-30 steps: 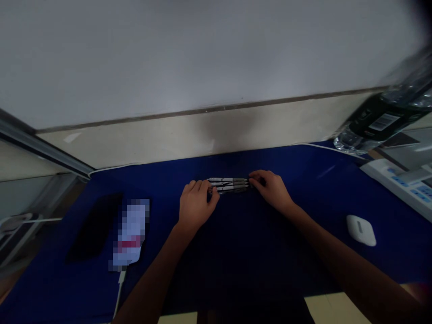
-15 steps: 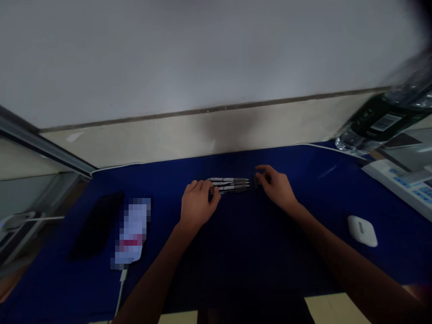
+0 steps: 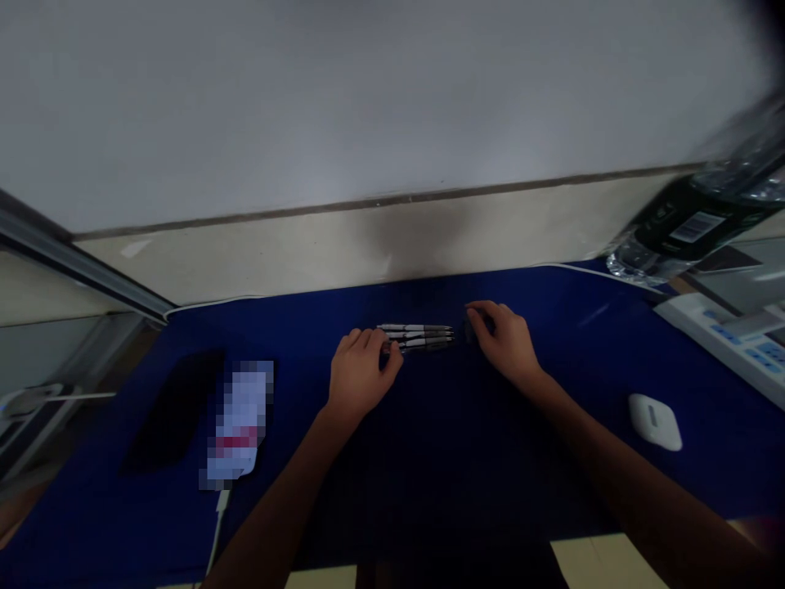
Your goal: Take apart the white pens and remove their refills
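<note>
Several pens (image 3: 423, 334) with white and grey barrels lie side by side on the dark blue tabletop, their tips toward the right. My left hand (image 3: 361, 368) is closed at their left ends, with the thumb by the nearest pen and the fingers curled over the far side. To the right of the tips, my right hand (image 3: 504, 339) has its thumb and forefinger bent close together by a small dark object (image 3: 469, 330). That object is too dim to name, and part of it is hidden by the fingers.
At left a phone (image 3: 240, 425) is plugged into a white cable (image 3: 217, 523), beside a dark flat object (image 3: 175, 413). On the right are a white earbud case (image 3: 655, 421), a white device with blue buttons (image 3: 729, 335) and a plastic bottle (image 3: 680, 217). A wall (image 3: 392, 237) borders the back.
My right hand has shifted very slightly to the right, away from the pen tips. The upper pen has moved a little, while my left hand stays almost where it was.
</note>
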A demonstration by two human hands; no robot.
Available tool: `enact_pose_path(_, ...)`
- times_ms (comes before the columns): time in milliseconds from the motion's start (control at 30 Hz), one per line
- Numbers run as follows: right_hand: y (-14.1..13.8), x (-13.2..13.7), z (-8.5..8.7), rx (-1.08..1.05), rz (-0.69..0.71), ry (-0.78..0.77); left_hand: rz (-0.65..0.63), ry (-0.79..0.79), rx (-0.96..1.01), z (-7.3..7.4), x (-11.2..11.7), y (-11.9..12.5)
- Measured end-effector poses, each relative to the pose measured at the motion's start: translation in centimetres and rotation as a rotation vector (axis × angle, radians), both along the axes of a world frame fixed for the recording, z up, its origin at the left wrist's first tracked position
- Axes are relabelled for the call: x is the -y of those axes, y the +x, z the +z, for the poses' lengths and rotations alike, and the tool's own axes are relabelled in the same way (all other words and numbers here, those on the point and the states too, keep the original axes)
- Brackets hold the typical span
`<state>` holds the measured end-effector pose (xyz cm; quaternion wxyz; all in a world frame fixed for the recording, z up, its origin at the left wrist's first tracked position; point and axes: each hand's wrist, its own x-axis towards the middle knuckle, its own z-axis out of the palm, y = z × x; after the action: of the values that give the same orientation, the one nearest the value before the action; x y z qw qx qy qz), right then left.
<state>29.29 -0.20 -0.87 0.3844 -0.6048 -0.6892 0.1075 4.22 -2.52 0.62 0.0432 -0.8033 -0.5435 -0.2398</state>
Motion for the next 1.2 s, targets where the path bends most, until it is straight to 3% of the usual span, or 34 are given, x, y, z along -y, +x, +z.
enact_pose_path(100,-0.8,0.9,0.8,-0.13,0.113,-0.061,-0.029,0.059,0.031,0.2,0.2,0.0)
enact_pose_path(300,-2.7,2.3,1.9,-0.506,0.448,-0.399,-0.11,0.146,0.029,0.3,0.4,0.2)
enact_pose_path(400,-2.9,2.4,2.2,-0.524,0.51,-0.498,-0.152,0.168,0.03,0.2,0.4,0.3)
enact_pose_path(633,-2.5,2.1,1.9,-0.414,0.482,-0.471,-0.215,0.14,0.017,0.2,0.3,0.3)
enact_pose_path(867,-1.8,1.5,1.5,-0.437,0.396,-0.415,-0.151,0.133,0.088,0.1,-0.1,-0.2)
enact_pose_path(1200,-1.7,1.6,1.6,-0.408,0.403,-0.439,-0.145,0.123,0.113,-0.1,-0.1,-0.2)
